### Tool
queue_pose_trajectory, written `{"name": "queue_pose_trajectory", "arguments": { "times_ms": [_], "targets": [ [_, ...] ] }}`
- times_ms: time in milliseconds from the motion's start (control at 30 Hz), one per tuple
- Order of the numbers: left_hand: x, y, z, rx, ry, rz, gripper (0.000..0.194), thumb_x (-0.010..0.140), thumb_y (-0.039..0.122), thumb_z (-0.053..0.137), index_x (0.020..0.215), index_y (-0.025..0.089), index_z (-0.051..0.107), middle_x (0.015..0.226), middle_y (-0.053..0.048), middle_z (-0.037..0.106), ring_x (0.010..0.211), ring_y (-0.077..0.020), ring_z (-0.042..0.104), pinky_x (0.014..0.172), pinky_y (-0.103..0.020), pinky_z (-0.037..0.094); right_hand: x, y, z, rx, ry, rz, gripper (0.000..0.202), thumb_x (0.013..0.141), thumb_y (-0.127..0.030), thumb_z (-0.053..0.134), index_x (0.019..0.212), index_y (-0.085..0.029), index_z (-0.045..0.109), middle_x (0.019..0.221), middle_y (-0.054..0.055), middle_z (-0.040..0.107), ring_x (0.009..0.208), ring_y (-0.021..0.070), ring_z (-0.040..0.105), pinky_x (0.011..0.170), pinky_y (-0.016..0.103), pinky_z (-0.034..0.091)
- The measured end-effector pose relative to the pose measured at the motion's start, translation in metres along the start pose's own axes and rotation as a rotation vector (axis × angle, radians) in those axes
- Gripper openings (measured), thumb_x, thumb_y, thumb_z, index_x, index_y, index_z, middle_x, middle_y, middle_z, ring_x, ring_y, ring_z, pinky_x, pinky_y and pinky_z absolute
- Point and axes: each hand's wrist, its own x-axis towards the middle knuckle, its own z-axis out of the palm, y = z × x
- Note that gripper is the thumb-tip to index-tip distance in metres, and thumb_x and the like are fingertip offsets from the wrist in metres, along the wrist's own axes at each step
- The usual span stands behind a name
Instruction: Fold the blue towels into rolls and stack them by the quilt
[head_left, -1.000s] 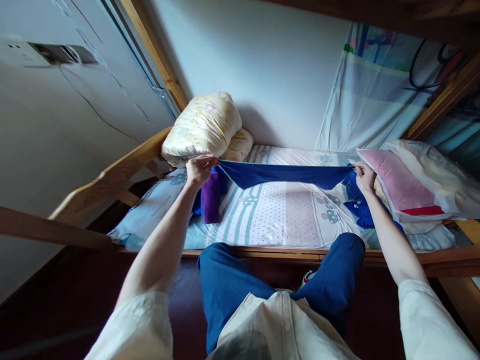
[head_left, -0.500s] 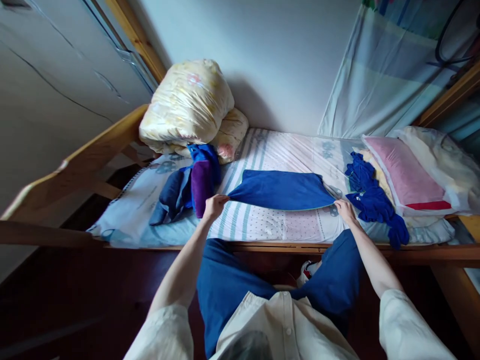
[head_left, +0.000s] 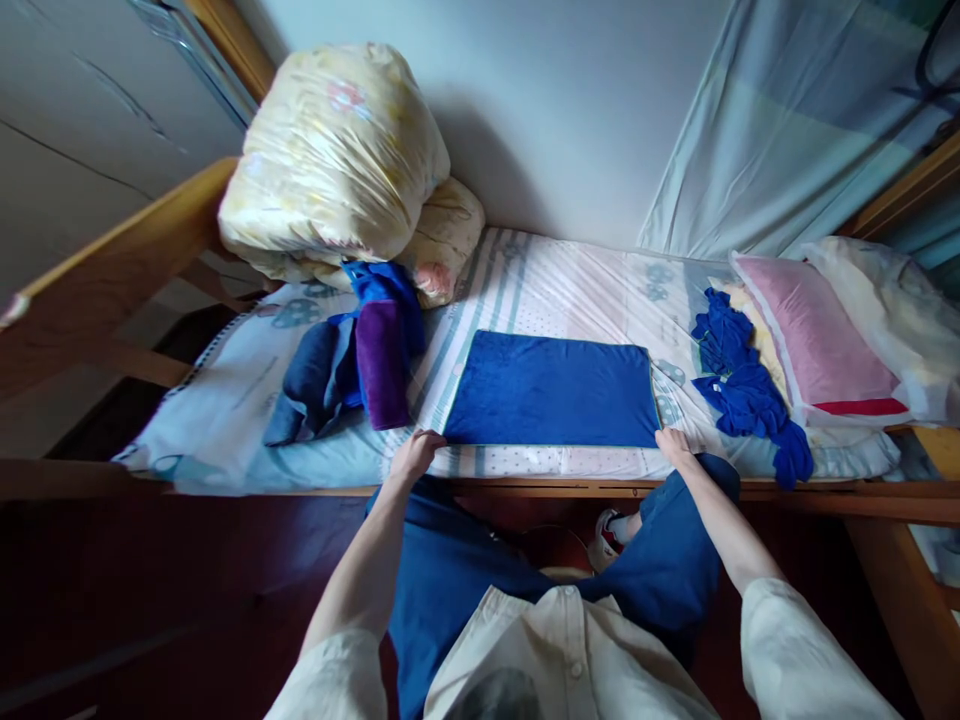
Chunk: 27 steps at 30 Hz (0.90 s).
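- Cloth (head_left: 555, 392): lies on the bed (head_left: 592, 272), midway along it, close to the front edge and between the two hands.
- Colour of cloth: deep, even blue, a little darker in soft patches; matt, with a short-napped look.
- Shape of cloth: near-rectangular, long side parallel to the bed's front. Near edge drawn straight; far edge looks shorter and slants slightly. Surface mostly flat, faint ripples only.
- Border of cloth: thin, pale greenish trim along the near edge and up the right side. Whether the cloth is one layer or doubled: cannot tell.
- Left hand (head_left: 417, 454): fingers closed, pinching the near left corner of the cloth.
- Right hand (head_left: 673, 445): fingers closed, pinching the near right corner. Both hands low, at the mattress edge.
- Left of cloth, apart from it: purple roll (head_left: 382, 365), upright to the view, with a grey-blue roll (head_left: 304, 385) beside it and a quilt (head_left: 337, 160) behind.
- Right of cloth, also apart: crumpled blue heap (head_left: 739, 385), just beside a pink pillow (head_left: 817, 340).
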Motion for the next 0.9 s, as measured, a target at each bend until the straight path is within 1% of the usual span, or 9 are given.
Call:
{"name": "queue_pose_trajectory", "arguments": {
  "times_ms": [133, 200, 267, 367, 467, 567, 667, 767, 900],
  "targets": [
    [-0.001, 0.003, -0.005, 0.066, -0.048, 0.045, 0.026, 0.084, 0.022, 0.054, 0.082, 0.024, 0.08, 0.105, -0.01, 0.078, 0.105, -0.0279, 0.068, 0.087, -0.035, 0.055, -0.001, -0.01, 0.002, -0.035, -0.049, 0.035, 0.034, 0.091, -0.004, 0.052, 0.114, -0.013, 0.075, 0.112, 0.022, 0.075, 0.113, 0.0275, 0.072, 0.093, 0.033, 0.053],
    [0.003, 0.014, -0.006, 0.142, -0.081, 0.049, 0.025, 0.087, 0.032, 0.057, 0.079, 0.023, 0.079, 0.103, -0.012, 0.078, 0.108, -0.0311, 0.065, 0.091, -0.04, 0.053, 0.0, -0.016, 0.002, -0.038, -0.067, 0.05, 0.035, 0.089, -0.003, 0.055, 0.116, -0.013, 0.075, 0.113, 0.022, 0.075, 0.112, 0.0281, 0.072, 0.092, 0.034, 0.054],
    [0.008, 0.033, -0.004, 0.192, -0.05, 0.04, 0.032, 0.092, 0.042, 0.054, 0.085, 0.023, 0.079, 0.109, -0.013, 0.076, 0.116, -0.0344, 0.062, 0.098, -0.046, 0.051, 0.003, -0.022, 0.001, -0.033, -0.076, 0.068, 0.036, 0.088, -0.003, 0.057, 0.117, -0.013, 0.074, 0.113, 0.022, 0.075, 0.113, 0.0294, 0.072, 0.091, 0.036, 0.054],
    [0.017, 0.073, 0.012, 0.124, 0.109, 0.039, 0.04, 0.098, 0.045, 0.046, 0.114, 0.023, 0.075, 0.139, -0.015, 0.065, 0.135, -0.0354, 0.051, 0.111, -0.05, 0.043, 0.011, -0.037, -0.002, -0.018, -0.068, 0.081, 0.036, 0.092, -0.004, 0.054, 0.122, -0.012, 0.072, 0.117, 0.023, 0.073, 0.119, 0.031, 0.069, 0.094, 0.037, 0.053],
    [0.024, 0.115, 0.048, -0.03, 0.197, 0.03, 0.049, 0.1, 0.039, 0.042, 0.139, 0.017, 0.062, 0.161, -0.018, 0.043, 0.153, -0.0351, 0.031, 0.124, -0.053, 0.027, 0.024, -0.064, -0.003, 0.041, -0.005, 0.027, 0.037, 0.095, -0.007, 0.051, 0.127, -0.012, 0.069, 0.128, 0.023, 0.069, 0.128, 0.0302, 0.063, 0.103, 0.037, 0.049],
    [0.024, 0.139, 0.09, -0.142, 0.278, -0.032, 0.055, 0.1, 0.034, 0.038, 0.147, 0.012, 0.054, 0.165, -0.019, 0.036, 0.157, -0.0342, 0.024, 0.127, -0.056, 0.02, 0.04, -0.107, 0.003, 0.245, 0.213, -0.145, 0.044, 0.098, -0.012, 0.045, 0.139, -0.012, 0.062, 0.143, 0.019, 0.062, 0.135, 0.0275, 0.057, 0.114, 0.038, 0.045],
    [0.021, 0.141, 0.12, -0.214, 0.422, -0.066, 0.055, 0.098, 0.031, 0.038, 0.15, 0.014, 0.052, 0.162, -0.016, 0.042, 0.156, -0.0309, 0.03, 0.127, -0.056, 0.02, 0.057, -0.165, 0.011, 0.505, 0.432, -0.351, 0.051, 0.102, -0.02, 0.039, 0.15, -0.013, 0.053, 0.157, 0.015, 0.051, 0.146, 0.0255, 0.046, 0.123, 0.041, 0.038],
    [0.02, 0.132, 0.131, -0.245, 0.472, -0.076, 0.056, 0.096, 0.029, 0.041, 0.149, 0.016, 0.053, 0.16, -0.015, 0.047, 0.154, -0.0285, 0.034, 0.128, -0.053, 0.021, 0.074, -0.231, 0.015, 0.664, 0.499, -0.425, 0.054, 0.104, -0.025, 0.036, 0.156, -0.013, 0.044, 0.165, 0.013, 0.04, 0.155, 0.0229, 0.032, 0.128, 0.041, 0.031],
    [0.02, 0.125, 0.132, -0.256, 0.456, -0.084, 0.06, 0.093, 0.035, 0.045, 0.149, 0.015, 0.053, 0.159, -0.016, 0.047, 0.154, -0.0305, 0.034, 0.128, -0.053, 0.02, 0.097, -0.304, 0.016, 0.669, 0.479, -0.521, 0.056, 0.105, -0.024, 0.036, 0.16, -0.014, 0.037, 0.167, 0.009, 0.037, 0.16, 0.0198, 0.02, 0.132, 0.042, 0.023]
  ]
}}
